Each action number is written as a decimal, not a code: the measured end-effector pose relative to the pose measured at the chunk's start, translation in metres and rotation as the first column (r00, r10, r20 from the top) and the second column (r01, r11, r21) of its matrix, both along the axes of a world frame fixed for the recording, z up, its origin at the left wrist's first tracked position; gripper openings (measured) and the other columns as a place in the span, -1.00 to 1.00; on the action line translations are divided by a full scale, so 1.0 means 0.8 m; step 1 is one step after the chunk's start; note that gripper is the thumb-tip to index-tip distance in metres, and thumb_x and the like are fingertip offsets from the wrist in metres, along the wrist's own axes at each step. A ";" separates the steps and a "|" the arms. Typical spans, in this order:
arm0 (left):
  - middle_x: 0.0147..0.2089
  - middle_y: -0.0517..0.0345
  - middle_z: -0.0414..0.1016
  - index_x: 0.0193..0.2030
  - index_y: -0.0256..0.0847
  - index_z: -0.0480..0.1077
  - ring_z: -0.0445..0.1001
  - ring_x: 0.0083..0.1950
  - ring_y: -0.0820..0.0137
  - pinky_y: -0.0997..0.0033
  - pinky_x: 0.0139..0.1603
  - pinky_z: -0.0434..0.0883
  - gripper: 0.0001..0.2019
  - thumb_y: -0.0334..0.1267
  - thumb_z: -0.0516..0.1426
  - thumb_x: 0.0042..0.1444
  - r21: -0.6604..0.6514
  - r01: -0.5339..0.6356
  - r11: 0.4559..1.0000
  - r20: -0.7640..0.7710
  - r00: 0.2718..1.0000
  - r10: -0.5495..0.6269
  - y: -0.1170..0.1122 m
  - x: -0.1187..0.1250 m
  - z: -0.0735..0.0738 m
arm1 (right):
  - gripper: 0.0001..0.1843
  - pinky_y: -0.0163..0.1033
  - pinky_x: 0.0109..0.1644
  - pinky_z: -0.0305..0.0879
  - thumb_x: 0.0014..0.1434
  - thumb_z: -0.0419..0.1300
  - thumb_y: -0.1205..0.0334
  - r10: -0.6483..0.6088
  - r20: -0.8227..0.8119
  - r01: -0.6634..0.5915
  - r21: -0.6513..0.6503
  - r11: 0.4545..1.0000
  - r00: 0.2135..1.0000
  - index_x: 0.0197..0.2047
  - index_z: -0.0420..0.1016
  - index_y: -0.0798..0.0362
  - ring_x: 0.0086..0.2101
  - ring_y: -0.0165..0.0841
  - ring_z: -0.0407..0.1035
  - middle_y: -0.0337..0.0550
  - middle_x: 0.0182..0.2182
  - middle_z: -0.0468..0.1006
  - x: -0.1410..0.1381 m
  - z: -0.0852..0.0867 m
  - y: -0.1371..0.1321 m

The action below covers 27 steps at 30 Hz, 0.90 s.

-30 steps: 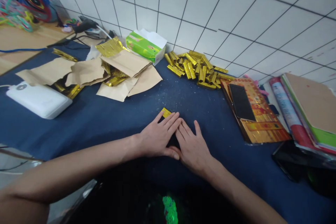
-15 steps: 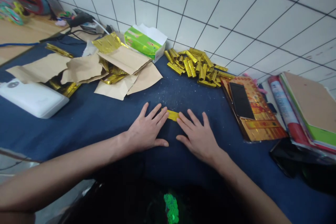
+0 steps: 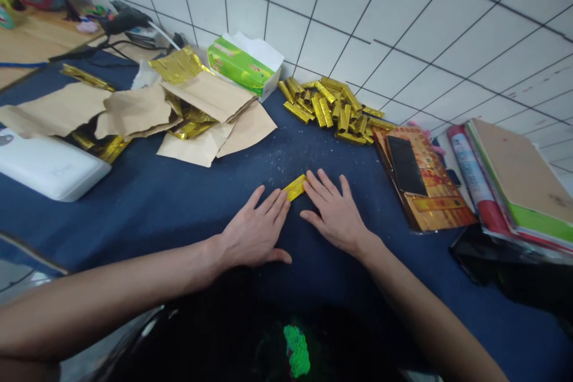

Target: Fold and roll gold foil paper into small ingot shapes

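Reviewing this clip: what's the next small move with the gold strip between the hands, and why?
Probably close the left hand onto the gold foil strip: its fingertips lie right beside it, while the right hand touches the other end, and neither seems to grip it.

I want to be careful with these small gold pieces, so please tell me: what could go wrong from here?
The small gold foil strip lies loose on the dark blue cloth, at the fingertips of the right hand and near the left hand, so a slip could push or crease it. The heap of gold foil sticks is unboxed against the tiled wall, so a careless arm movement might scatter it.
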<state>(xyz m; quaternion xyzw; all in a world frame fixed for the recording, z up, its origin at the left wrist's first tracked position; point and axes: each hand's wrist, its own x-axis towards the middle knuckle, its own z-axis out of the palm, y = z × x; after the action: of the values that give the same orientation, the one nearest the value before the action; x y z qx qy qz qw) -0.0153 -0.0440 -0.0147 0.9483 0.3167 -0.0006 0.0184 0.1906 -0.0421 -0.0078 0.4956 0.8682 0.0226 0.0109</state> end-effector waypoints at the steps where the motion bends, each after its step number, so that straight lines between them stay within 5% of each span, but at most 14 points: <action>1: 0.27 -0.32 0.07 0.22 -0.53 0.11 0.01 0.31 0.03 -0.08 0.26 -0.10 -0.11 0.30 -0.13 0.02 0.005 0.001 1.000 0.005 1.000 -0.001 0.000 0.000 0.000 | -0.33 0.25 0.22 -0.25 0.25 -0.24 -0.11 0.040 -0.013 -0.040 -0.015 0.999 0.999 0.26 0.04 0.18 0.25 -0.14 -0.16 0.02 0.27 0.01 -0.007 0.001 -0.006; 6: 0.25 -0.31 0.13 0.20 -0.53 0.13 0.06 0.29 0.04 -0.09 0.26 -0.08 -0.14 0.28 -0.12 0.03 0.003 0.013 1.000 0.033 0.999 -0.013 0.000 -0.001 0.001 | -0.17 0.14 0.27 -0.23 0.19 -0.26 -0.22 0.190 -0.077 -0.196 -0.086 0.977 0.979 0.27 -0.04 0.32 0.26 -0.19 -0.17 0.10 0.26 0.01 -0.025 -0.006 -0.020; 17: 0.28 -0.28 0.06 0.23 -0.45 0.10 0.02 0.31 0.06 -0.11 0.26 -0.11 -0.17 0.27 -0.14 0.06 -0.053 -0.003 0.999 0.003 1.000 0.003 0.002 -0.001 0.007 | -0.31 0.28 0.20 -0.20 0.24 -0.33 -0.15 0.008 0.007 -0.008 -0.030 1.000 1.000 0.28 -0.03 0.12 0.25 -0.15 -0.14 -0.09 0.27 0.01 0.012 -0.020 0.033; 27: 0.30 -0.04 0.08 0.20 -0.29 0.18 -0.06 0.34 0.07 -0.16 0.26 -0.19 -0.34 0.18 -0.08 0.11 0.030 -0.093 0.995 0.050 0.995 0.091 0.032 -0.017 0.002 | -0.34 0.31 0.20 -0.26 0.24 -0.25 -0.12 0.027 0.021 -0.028 0.038 0.999 0.999 0.24 0.10 0.12 0.25 -0.09 -0.16 -0.05 0.26 0.05 0.008 -0.013 -0.011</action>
<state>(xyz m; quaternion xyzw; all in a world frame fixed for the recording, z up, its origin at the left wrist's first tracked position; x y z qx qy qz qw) -0.0289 -0.0183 -0.0127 0.9327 0.3595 0.0282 0.0107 0.1972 -0.0506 -0.0184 0.4836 0.8741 0.0443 0.0102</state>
